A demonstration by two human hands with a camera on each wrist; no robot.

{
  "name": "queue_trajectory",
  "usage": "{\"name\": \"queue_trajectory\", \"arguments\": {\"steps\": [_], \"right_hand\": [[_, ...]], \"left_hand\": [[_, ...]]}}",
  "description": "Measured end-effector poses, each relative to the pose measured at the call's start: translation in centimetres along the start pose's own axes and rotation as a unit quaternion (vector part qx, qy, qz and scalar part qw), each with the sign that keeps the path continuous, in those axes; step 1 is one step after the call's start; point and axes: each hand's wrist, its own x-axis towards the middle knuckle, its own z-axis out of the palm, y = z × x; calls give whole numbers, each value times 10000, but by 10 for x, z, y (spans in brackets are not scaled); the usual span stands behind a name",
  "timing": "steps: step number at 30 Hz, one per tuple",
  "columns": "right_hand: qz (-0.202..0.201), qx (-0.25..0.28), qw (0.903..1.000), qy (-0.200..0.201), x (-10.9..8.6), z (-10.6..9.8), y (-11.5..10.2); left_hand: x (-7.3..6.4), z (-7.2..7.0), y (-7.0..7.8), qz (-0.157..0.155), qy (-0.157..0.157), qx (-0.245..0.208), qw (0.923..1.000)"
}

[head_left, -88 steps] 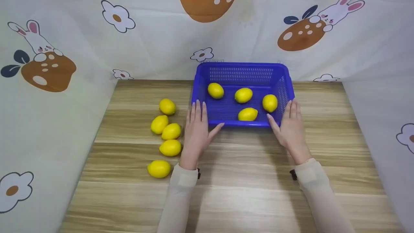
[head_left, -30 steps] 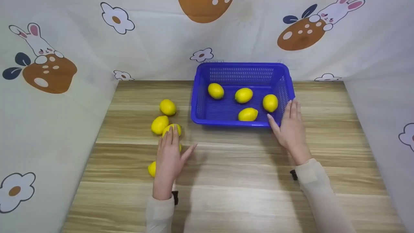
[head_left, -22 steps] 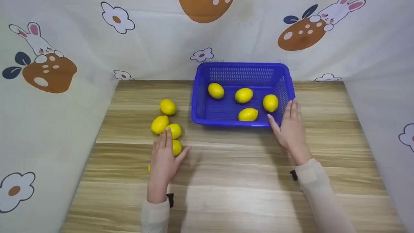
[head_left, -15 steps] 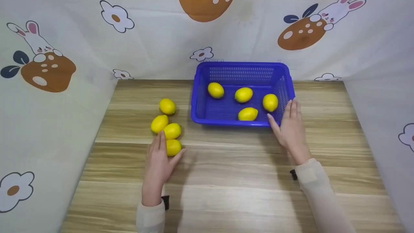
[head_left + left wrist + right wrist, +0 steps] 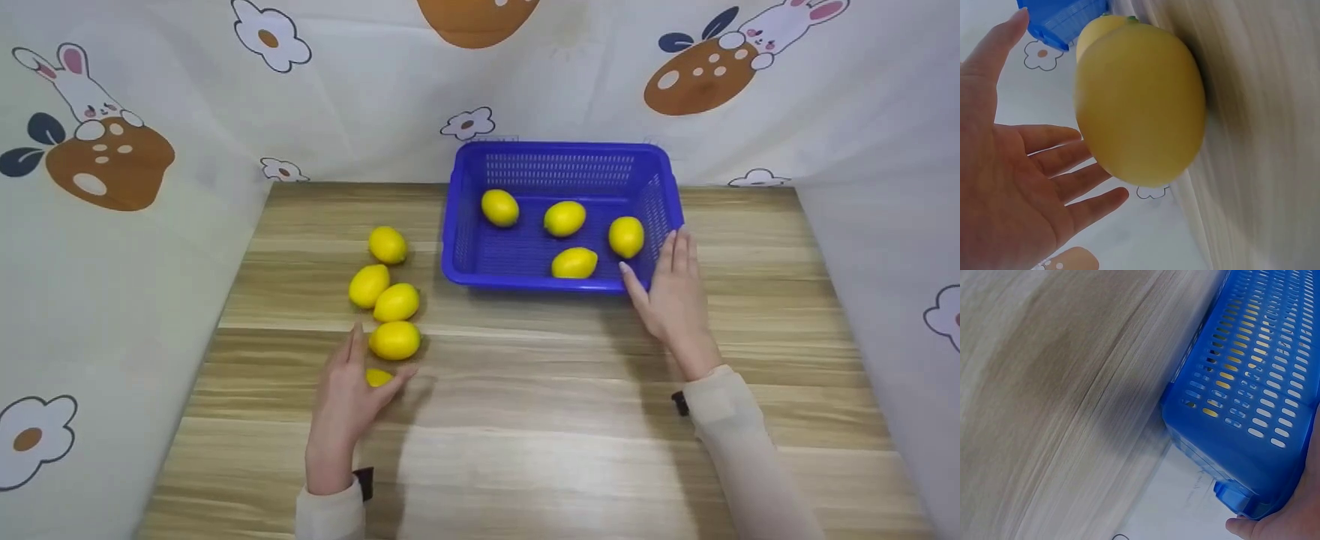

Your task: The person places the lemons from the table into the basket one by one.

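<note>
My left hand (image 5: 346, 394) hovers over the nearest lemon (image 5: 378, 377), its fingers spread and partly covering it. In the left wrist view a large lemon (image 5: 1140, 107) stands in front of the open palm, with space between palm and fruit. Straight fingers of my right hand (image 5: 679, 304) rest along the right side of the blue plastic basket (image 5: 540, 283), the thumb at its front rim. Several lemons lie inside, including one near the left wall (image 5: 499, 208) and one by the front rim (image 5: 574, 263). Slotted basket side (image 5: 1241, 410) fills much of the right wrist view.
A loose column of lemons lies left of the basket: one at the back (image 5: 388, 245), two touching (image 5: 369, 286) and another (image 5: 395, 340) nearer the left hand. The wooden table (image 5: 525, 420) meets a patterned white cloth (image 5: 360, 97) behind and at both sides.
My left hand has left the basket's left rim and moved left and toward me, passing over the loose lemons to the nearest one. The right hand, basket and lemons stay in place.
</note>
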Motion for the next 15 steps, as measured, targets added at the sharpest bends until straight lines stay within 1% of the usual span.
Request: {"name": "queue_trajectory", "arguments": {"steps": [6,11,15], "right_hand": [[21,-30,10000,-38,0,0,0],[33,-49,10000,-71,0,0,-1],[51,-71,9999,-80,0,-1,-1]], "left_hand": [[-5,-3,-7,-185,-385,-252,9988],[-10,-4,-11,-182,-555,-285,9979],[-12,-3,-14,-256,-675,-362,9967]]}}
